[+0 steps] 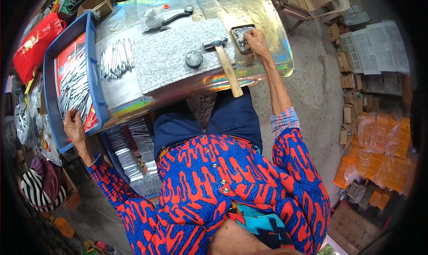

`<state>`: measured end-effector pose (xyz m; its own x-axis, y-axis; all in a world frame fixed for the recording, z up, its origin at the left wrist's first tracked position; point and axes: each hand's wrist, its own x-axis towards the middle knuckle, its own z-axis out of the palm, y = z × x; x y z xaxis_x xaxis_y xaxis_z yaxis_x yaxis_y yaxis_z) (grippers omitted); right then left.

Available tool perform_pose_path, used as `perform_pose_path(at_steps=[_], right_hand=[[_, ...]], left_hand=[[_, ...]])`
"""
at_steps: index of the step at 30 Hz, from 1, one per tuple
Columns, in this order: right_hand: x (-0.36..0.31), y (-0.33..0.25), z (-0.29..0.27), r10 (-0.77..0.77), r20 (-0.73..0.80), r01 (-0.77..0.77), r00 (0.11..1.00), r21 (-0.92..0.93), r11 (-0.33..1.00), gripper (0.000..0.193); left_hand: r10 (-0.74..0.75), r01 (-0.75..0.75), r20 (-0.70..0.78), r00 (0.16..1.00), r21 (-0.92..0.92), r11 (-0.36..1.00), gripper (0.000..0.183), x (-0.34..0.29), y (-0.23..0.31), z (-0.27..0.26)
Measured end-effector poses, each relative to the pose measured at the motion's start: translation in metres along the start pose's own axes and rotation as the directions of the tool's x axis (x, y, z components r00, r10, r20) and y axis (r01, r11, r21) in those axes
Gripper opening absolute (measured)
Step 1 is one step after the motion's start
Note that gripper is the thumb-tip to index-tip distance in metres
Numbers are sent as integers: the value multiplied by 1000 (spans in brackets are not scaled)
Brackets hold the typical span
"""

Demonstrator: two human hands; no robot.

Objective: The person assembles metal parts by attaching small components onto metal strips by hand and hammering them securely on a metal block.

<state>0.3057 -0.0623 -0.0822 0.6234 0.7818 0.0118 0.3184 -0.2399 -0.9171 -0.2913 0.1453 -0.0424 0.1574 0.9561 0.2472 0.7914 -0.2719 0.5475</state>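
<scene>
My left hand is at the near end of a blue tray, its fingers curled together by a heap of thin silvery metal rods. Whether a rod is between those fingers cannot be made out. My right hand reaches into a small dark-rimmed tray of tiny shiny parts. Its fingertips are pinched together, and what they hold is hidden. Left of that tray, a hammer with a wooden handle rests on a speckled stone slab, beside a small round tin.
A row of similar rods lies between blue tray and slab. Behind the slab are a black-handled tool and a clear plastic bag. Another rod-filled bin stands below the table's edge. Orange crates sit at right.
</scene>
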Motion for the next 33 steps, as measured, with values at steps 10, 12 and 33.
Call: perform_pose_path(at_steps=[10, 12, 33], right_hand=[[-7, -12, -1, 122, 148, -158, 981, 260, 953, 21], [-4, 8, -24, 105, 156, -150, 982, 311, 938, 18], [-30, -21, 12, 46, 302, -218, 952, 567, 794, 15]], left_hand=[[64, -71, 76, 995, 93, 993, 18, -8, -9, 1], [71, -82, 93, 993, 117, 990, 18, -2, 17, 9], [108, -298, 454, 884, 371, 879, 11, 9, 19, 33]])
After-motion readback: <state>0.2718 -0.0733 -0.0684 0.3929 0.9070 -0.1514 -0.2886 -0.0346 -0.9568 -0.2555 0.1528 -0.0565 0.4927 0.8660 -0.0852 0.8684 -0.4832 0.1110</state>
